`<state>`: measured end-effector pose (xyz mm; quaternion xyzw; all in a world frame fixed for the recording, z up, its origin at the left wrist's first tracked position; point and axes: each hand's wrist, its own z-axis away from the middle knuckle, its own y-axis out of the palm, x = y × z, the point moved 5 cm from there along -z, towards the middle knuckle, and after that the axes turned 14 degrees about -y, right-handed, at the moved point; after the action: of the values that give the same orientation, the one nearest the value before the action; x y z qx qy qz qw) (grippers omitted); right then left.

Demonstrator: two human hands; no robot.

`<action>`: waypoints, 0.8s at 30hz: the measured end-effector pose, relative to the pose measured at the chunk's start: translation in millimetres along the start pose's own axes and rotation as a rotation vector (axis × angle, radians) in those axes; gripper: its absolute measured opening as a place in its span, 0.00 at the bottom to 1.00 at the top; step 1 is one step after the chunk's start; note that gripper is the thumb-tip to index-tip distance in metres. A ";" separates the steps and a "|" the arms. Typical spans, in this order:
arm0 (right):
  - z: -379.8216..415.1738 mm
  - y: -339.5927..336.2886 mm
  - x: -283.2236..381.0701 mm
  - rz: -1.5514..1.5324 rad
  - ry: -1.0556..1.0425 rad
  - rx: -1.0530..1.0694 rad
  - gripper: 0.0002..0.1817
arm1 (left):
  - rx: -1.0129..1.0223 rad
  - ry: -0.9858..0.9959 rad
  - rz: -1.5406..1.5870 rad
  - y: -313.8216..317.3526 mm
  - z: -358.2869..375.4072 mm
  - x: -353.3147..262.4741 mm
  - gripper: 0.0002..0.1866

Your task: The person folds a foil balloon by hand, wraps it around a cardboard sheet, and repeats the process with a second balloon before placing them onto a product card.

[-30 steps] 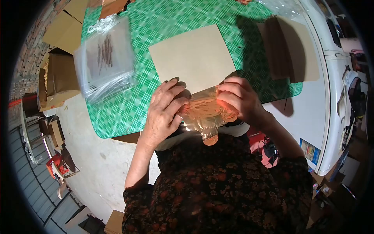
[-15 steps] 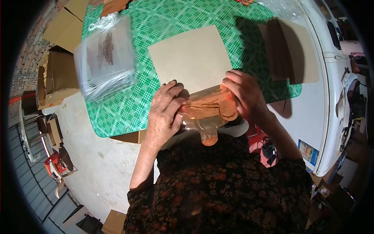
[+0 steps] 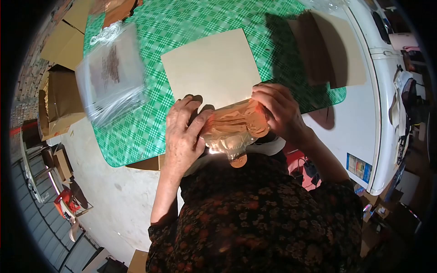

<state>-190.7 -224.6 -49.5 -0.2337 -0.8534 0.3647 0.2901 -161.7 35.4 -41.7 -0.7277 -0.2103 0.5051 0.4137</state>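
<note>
A clear, shiny plastic package [image 3: 234,120] with wrinkled orange-brown contents is held at the table's near edge. A rounded orange tab [image 3: 238,161] hangs from its lower side, towards my body. My left hand [image 3: 183,132] is closed on the package's left end, its fingertips near a beige board sheet [image 3: 209,66]. Around the right end, my right hand [image 3: 280,109] has its fingers curled over the top edge. The package overlaps the near edge of the sheet, which lies flat on the green checked tablecloth [image 3: 132,143]. Both thumbs are partly hidden.
Left on the table lies a stack of clear plastic bags [image 3: 111,75], with white string [image 3: 107,34] above it. More beige board [image 3: 330,50] lies at the right, partly in shadow. A white appliance [image 3: 350,123] stands beside the table. Cardboard boxes [image 3: 63,104] are at the left.
The view has shifted, so the table and its things appear further left. Both hands keep their hold on the package, whose lower tab now sits at a slightly different angle.
</note>
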 end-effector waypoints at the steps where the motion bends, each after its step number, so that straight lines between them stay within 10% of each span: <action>1: 0.6 0.4 0.5 0.007 -0.013 -0.008 0.27 | -0.007 -0.004 -0.010 0.6 0.1 -1.6 0.27; 24: -26.2 12.1 -11.7 0.081 0.201 0.116 0.09 | -0.134 -0.208 0.058 4.9 -24.4 8.0 0.11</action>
<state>-162.5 -211.4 -47.7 -0.2864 -0.7873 0.3994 0.3723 -136.9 28.9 -46.5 -0.7033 -0.2641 0.5744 0.3251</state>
